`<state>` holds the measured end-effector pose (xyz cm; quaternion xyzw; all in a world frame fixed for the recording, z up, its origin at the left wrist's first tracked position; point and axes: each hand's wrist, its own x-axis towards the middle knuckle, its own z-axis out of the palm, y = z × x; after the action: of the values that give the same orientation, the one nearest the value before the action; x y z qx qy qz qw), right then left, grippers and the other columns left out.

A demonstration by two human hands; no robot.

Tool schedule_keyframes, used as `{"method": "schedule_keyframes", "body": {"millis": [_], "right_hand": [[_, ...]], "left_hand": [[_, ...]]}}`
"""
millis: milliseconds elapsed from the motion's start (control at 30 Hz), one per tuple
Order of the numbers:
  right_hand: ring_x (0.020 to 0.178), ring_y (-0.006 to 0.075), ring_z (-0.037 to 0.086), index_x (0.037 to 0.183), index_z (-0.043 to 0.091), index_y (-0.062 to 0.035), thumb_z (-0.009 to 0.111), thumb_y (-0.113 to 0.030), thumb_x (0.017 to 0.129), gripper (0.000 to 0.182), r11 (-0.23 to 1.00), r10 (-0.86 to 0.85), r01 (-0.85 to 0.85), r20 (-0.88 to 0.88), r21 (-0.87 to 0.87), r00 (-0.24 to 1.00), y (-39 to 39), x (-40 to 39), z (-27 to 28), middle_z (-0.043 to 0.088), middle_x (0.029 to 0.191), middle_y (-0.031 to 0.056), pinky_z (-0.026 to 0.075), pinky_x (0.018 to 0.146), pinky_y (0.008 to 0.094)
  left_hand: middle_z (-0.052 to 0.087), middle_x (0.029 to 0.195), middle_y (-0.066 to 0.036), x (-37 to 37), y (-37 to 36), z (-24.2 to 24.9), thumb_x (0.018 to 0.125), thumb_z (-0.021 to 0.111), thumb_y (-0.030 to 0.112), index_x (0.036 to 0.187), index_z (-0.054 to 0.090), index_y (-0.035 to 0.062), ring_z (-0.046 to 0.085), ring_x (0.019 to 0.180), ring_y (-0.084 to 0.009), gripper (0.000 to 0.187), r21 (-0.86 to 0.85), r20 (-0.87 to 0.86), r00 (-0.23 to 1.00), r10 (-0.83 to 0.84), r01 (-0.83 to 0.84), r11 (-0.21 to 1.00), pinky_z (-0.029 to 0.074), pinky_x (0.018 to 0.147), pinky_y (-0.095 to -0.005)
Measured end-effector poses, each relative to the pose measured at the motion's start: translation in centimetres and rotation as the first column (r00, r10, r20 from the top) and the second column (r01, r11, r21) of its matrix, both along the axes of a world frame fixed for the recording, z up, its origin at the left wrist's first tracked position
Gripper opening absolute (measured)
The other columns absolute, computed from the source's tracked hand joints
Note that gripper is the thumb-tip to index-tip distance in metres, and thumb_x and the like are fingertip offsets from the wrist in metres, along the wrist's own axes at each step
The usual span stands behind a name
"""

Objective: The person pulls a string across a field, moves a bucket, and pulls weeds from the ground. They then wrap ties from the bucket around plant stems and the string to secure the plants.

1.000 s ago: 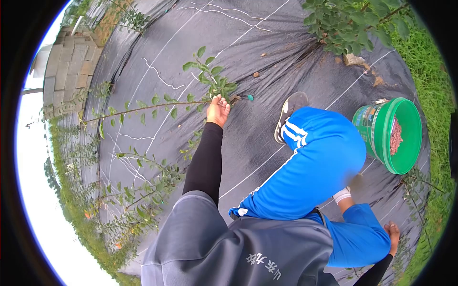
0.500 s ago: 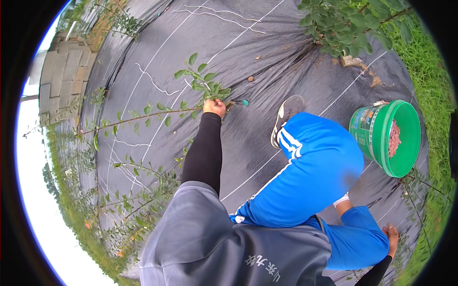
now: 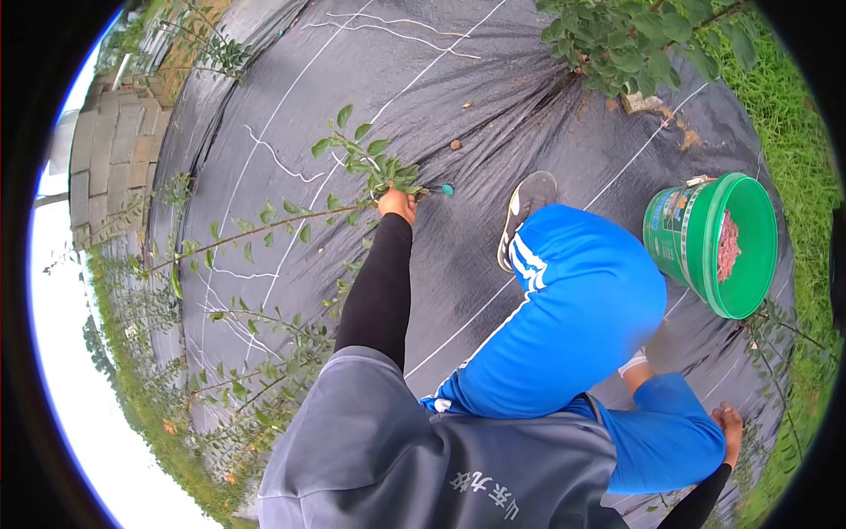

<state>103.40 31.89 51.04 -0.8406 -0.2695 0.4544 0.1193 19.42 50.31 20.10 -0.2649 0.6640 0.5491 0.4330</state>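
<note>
My left hand (image 3: 398,204) is closed around the lower part of a thin leafy branch (image 3: 264,228) of a young shrub, with the fingertips partly hidden by leaves. Upright leafy shoots (image 3: 361,154) stand just beyond the fingers. Close to them, a small teal disc (image 3: 448,189) lies on the black ground sheet (image 3: 476,256). My right hand (image 3: 730,428) rests by the bent knee in blue trousers (image 3: 674,436), its fingers loosely extended and nothing visible in them.
A green bucket (image 3: 661,234) holding pinkish granules (image 3: 728,247) stands to the right of my leg. A larger bush (image 3: 634,44) grows at the top right, near grass (image 3: 784,106). White strings (image 3: 282,159) lie on the sheet. A block wall (image 3: 115,150) rises at the left.
My left hand has shifted slightly toward the teal disc, and more leaves now show over its fingers. The whole view has moved a little. My right hand stays at the knee.
</note>
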Motion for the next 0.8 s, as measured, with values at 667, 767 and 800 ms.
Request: {"method": "schedule_keyframes", "body": {"millis": [667, 767, 800], "right_hand": [[0.061, 0.0062, 0.05, 0.112, 0.053, 0.0005, 0.058, -0.03, 0.089, 0.038, 0.994, -0.105, 0.105, -0.07, -0.005, 0.992, 0.1, -0.7, 0.0, 0.055, 0.077, 0.0026, 0.038, 0.05, 0.018], [0.06, 0.005, 0.047, 0.113, 0.053, -0.0015, 0.058, -0.03, 0.089, 0.038, 0.995, -0.103, 0.101, -0.08, -0.024, 0.991, 1.2, -2.6, 0.4, 0.056, 0.079, 0.001, 0.036, 0.049, 0.0158], [0.058, 0.0041, 0.044, 0.112, 0.054, -0.0022, 0.058, -0.03, 0.089, 0.036, 0.993, -0.112, 0.111, -0.04, -0.029, 0.993, 1.4, -3.0, 0.3, 0.053, 0.077, -0.0006, 0.033, 0.048, 0.0158]], "left_hand": [[0.058, 0.084, -0.005, 4.0, 6.5, 14.2, 0.085, 0.058, 0.032, 0.103, 0.057, 0.0073, 0.057, 0.072, -0.0153, 0.031, 0.738, -0.139, 0.783, -0.607, 0.491, 0.463, 0.053, 0.065, -0.0299], [0.056, 0.077, 0.0, 0.5, 11.5, 14.3, 0.089, 0.056, 0.032, 0.099, 0.058, 0.0082, 0.053, 0.065, -0.0093, 0.026, 0.399, -0.314, 0.553, -0.772, 0.814, 0.421, 0.051, 0.061, -0.0287], [0.056, 0.077, 0.0, 0.4, 12.7, 14.5, 0.089, 0.056, 0.032, 0.099, 0.058, 0.0082, 0.053, 0.065, -0.0093, 0.026, 0.387, -0.31, 0.546, -0.778, 0.82, 0.422, 0.051, 0.061, -0.0287]]}}
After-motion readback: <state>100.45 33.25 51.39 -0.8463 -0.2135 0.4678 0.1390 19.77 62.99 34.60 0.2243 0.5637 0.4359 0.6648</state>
